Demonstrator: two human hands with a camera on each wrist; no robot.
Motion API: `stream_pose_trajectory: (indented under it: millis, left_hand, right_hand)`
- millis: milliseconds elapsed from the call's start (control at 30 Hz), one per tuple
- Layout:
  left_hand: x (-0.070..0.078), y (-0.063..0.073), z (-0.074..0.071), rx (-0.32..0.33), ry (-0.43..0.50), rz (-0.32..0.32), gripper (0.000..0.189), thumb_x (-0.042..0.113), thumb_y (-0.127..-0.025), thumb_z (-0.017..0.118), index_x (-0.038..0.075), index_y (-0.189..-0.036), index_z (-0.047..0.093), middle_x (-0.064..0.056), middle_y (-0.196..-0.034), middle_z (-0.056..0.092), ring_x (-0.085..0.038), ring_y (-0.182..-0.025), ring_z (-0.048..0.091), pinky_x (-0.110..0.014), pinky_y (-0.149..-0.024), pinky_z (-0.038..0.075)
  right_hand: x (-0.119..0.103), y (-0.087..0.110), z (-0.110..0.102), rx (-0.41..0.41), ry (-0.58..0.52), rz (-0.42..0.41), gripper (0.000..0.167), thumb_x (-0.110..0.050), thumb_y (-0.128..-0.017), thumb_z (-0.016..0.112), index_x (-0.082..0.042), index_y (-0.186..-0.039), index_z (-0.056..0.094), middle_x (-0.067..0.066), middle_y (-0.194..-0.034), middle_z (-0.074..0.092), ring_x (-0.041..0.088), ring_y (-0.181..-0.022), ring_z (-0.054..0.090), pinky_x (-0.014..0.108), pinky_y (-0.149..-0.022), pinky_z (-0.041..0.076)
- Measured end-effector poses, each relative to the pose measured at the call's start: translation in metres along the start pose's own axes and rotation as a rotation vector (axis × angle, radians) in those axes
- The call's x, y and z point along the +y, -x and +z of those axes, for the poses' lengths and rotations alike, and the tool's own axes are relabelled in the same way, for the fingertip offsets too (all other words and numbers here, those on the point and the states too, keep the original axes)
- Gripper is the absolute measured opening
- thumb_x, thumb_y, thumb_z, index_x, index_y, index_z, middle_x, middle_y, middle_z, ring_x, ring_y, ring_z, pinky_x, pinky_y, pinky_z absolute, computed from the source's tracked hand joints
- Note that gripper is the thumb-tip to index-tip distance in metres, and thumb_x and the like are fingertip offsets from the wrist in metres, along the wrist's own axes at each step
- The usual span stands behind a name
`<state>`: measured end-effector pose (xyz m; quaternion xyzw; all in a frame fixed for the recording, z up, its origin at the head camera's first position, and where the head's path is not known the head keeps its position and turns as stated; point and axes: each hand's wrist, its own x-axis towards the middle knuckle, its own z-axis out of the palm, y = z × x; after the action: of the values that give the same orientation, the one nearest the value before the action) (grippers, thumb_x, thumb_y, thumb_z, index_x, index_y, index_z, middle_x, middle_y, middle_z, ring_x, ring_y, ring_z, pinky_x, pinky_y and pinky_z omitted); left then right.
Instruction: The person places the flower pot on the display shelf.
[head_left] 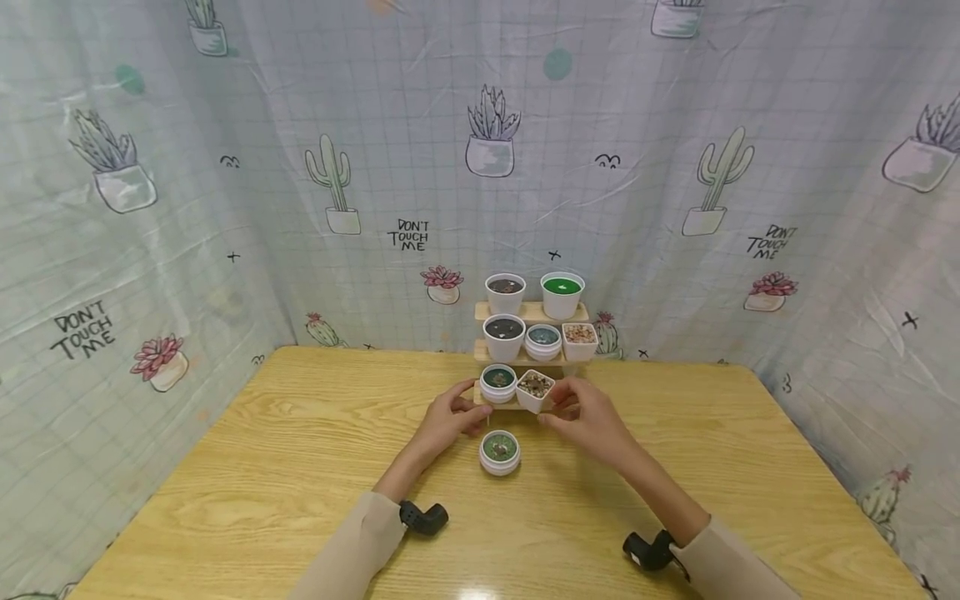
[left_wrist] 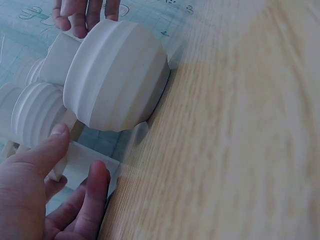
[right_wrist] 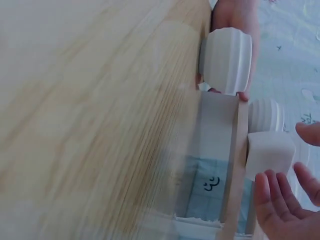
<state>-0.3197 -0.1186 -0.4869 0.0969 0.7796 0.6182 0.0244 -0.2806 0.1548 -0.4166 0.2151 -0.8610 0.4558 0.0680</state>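
Observation:
At the left end of a tiered wooden stand's bottom shelf (left_wrist: 75, 125), my left hand (head_left: 450, 417) holds the board's end, thumb near a round ribbed white pot (head_left: 498, 383). Beside that pot is a square white pot (head_left: 535, 390) filled with pebbles, sitting turned and overlapping the shelf's front edge. My right hand (head_left: 588, 417) is at this square pot's right side, fingers loosely bent and spread from the thumb. The right wrist view shows its fingertips (right_wrist: 270, 180) right at the pot's wall. Another round ribbed pot (head_left: 500, 452), green inside, stands on the table before the stand.
The middle shelf bears a dark-filled cup (head_left: 504, 337), a round pot (head_left: 543, 341) and a square pot with pinkish pebbles (head_left: 580, 340). Above them stand a brown-filled cup (head_left: 506, 293) and a green-filled cup (head_left: 562, 295). A cactus-print curtain (head_left: 405, 183) hangs behind the wooden table (head_left: 337, 417).

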Motion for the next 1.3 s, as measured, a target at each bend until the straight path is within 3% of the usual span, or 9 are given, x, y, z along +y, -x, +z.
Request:
stream_pose_trajectory:
  millis: [167, 467, 833, 933, 1067, 1200, 1300]
  left_hand:
    - [0.001, 0.0, 0.0, 0.002, 0.0, 0.0, 0.077, 0.026, -0.095, 0.077, 0.007, -0.159, 0.038, -0.016, -0.105, 0.075, -0.018, -0.08, 0.074, -0.035, -0.077, 0.066]
    - [-0.001, 0.001, -0.001, 0.007, 0.002, -0.001, 0.076, 0.027, -0.095, 0.077, 0.008, -0.159, 0.039, -0.015, -0.104, 0.075, -0.016, -0.081, 0.073, -0.035, -0.077, 0.066]
    - [0.0, 0.0, 0.0, 0.007, -0.003, -0.01, 0.077, 0.022, -0.097, 0.075, 0.004, -0.16, 0.035, -0.016, -0.105, 0.075, -0.025, -0.084, 0.076, -0.04, -0.078, 0.066]
    - [0.007, 0.003, 0.0, -0.009, 0.0, -0.015, 0.077, 0.019, -0.097, 0.074, 0.001, -0.16, 0.034, -0.017, -0.105, 0.075, -0.028, -0.086, 0.076, -0.04, -0.079, 0.066]
    - [0.023, 0.012, -0.001, -0.027, 0.004, -0.011, 0.075, 0.018, -0.097, 0.075, 0.0, -0.158, 0.037, -0.018, -0.105, 0.075, -0.029, -0.086, 0.076, -0.04, -0.08, 0.066]
    - [0.031, 0.018, 0.001, -0.014, 0.007, 0.004, 0.073, 0.019, -0.097, 0.074, 0.0, -0.157, 0.038, -0.017, -0.104, 0.075, -0.025, -0.085, 0.075, -0.038, -0.079, 0.066]
    - [0.03, 0.018, 0.001, -0.008, 0.01, 0.007, 0.072, 0.02, -0.097, 0.074, 0.0, -0.157, 0.038, -0.017, -0.104, 0.075, -0.023, -0.083, 0.075, -0.037, -0.078, 0.066]
  right_hand:
    - [0.006, -0.011, 0.001, 0.053, 0.008, 0.105, 0.03, -0.018, -0.085, 0.085, -0.007, -0.1, 0.063, 0.01, -0.101, 0.071, 0.021, -0.091, 0.071, 0.03, -0.08, 0.063]
    - [0.013, -0.025, 0.001, 0.042, -0.007, 0.096, 0.03, -0.014, -0.084, 0.085, -0.005, -0.097, 0.059, 0.014, -0.1, 0.073, 0.023, -0.089, 0.074, 0.033, -0.081, 0.063]
    - [0.014, -0.03, -0.006, 0.011, -0.067, 0.139, 0.03, -0.011, -0.088, 0.078, 0.0, -0.107, 0.057, 0.022, -0.111, 0.071, 0.031, -0.102, 0.073, 0.038, -0.088, 0.063]
    - [0.015, -0.028, -0.006, 0.037, -0.029, 0.14, 0.028, -0.01, -0.088, 0.078, 0.0, -0.104, 0.058, 0.02, -0.108, 0.07, 0.029, -0.099, 0.072, 0.033, -0.083, 0.063]
    - [0.011, -0.021, -0.006, 0.077, 0.06, 0.074, 0.02, -0.006, -0.084, 0.077, -0.003, -0.093, 0.058, 0.012, -0.091, 0.067, 0.017, -0.082, 0.065, 0.021, -0.068, 0.054]
    - [0.004, -0.013, -0.004, -0.025, 0.023, -0.057, 0.018, -0.002, -0.082, 0.078, -0.004, -0.088, 0.062, 0.009, -0.083, 0.065, 0.012, -0.074, 0.058, 0.019, -0.063, 0.051]
    - [0.0, -0.008, 0.0, -0.185, -0.055, -0.104, 0.024, -0.004, -0.084, 0.08, 0.0, -0.1, 0.064, 0.016, -0.096, 0.068, 0.016, -0.083, 0.065, 0.025, -0.071, 0.06]
